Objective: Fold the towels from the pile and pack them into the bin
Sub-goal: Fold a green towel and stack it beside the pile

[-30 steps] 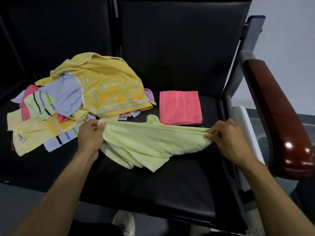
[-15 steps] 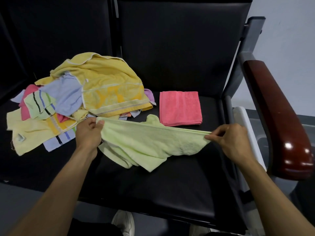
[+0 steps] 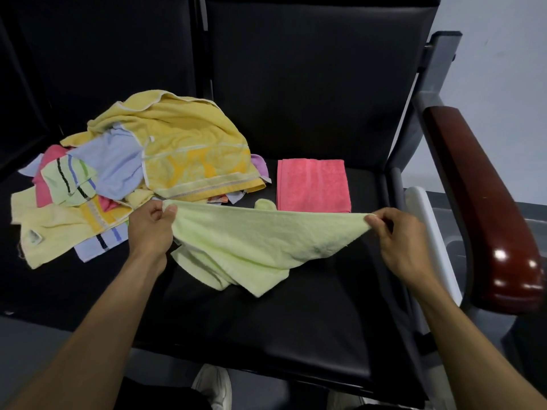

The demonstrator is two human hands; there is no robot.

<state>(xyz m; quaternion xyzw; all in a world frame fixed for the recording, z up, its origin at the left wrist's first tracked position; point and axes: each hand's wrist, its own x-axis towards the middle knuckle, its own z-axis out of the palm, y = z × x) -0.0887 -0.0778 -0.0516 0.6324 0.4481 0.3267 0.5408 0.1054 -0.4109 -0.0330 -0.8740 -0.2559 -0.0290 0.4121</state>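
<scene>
I see a black padded bench seat (image 3: 296,327) with tall black backrests (image 3: 310,84) behind it, a glossy reddish-brown wooden armrest (image 3: 479,202) at its right end, and a pale wall (image 3: 503,69) beyond that armrest

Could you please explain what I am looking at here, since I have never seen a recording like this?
There is no machine: a person wears a camera on the head, and it looks forward and down at their own two bare arms. That is the only view.

They face a row of black seats with a wooden armrest on the right. On the seats to the left lies a loose pile of unfolded towels, yellow, blue, pink and striped. Beside it lies a pink towel, already folded flat.

The left hand and the right hand each pinch one end of a green towel, stretching its top edge between them while the rest sags onto the seat. A pale rim at the right, under the armrest, may be the bin; I cannot be sure.
</scene>
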